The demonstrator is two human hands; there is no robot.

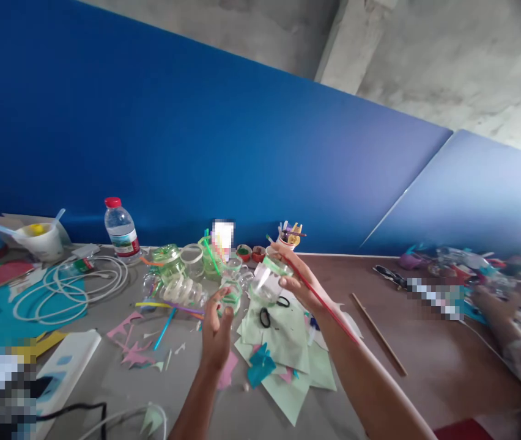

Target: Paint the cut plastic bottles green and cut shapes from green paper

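Observation:
My left hand [217,315] is closed around a small clear plastic piece with green on it [230,296], perhaps a cut bottle section. My right hand [298,278] grips a larger clear plastic cup-like piece with a green band [267,282], held tilted above the papers. A thin red stick or straw [322,299] runs from my right hand back along the forearm; how it is held is hidden. Below the hands lie pale green paper sheets [288,342], scissors with black handles [265,317], and a blue paper scrap [261,365].
Clear plastic bottle pieces [182,290] cluster behind my left hand. A red-capped water bottle [123,232], a coiled white cable [70,287] and a white cup [43,243] stand left. A wooden stick [378,333] lies right. Another person's hands [499,305] are far right.

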